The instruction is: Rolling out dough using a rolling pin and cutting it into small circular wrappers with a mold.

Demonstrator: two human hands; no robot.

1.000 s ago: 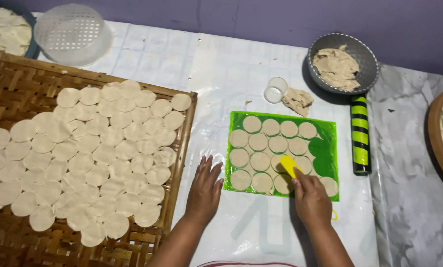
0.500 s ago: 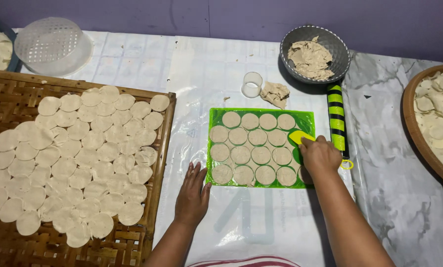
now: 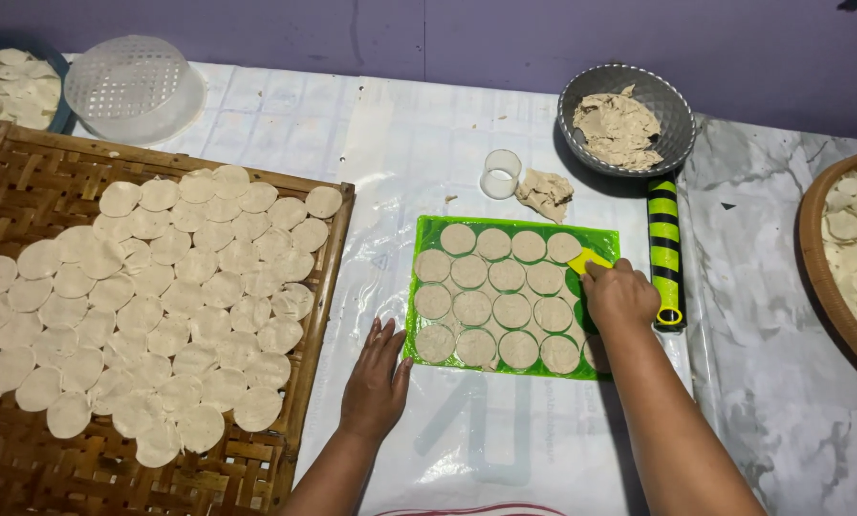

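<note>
Gripping a small yellow scraper, the right hand has its fingers curled around it at the right edge of the green mat, just beside the upper-right dough round. The left hand lies flat on the white plastic sheet, fingers slightly spread, near the mat's lower left corner. A green-and-black striped rolling pin lies just right of the mat.

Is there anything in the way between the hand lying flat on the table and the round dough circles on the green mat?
Nothing visible is. The left hand lies flat on the white plastic sheet, just beside the green mat. Only bare sheet lies between its fingertips and the nearest dough circles. The right hand is already on the mat, holding a yellow tool.
</note>
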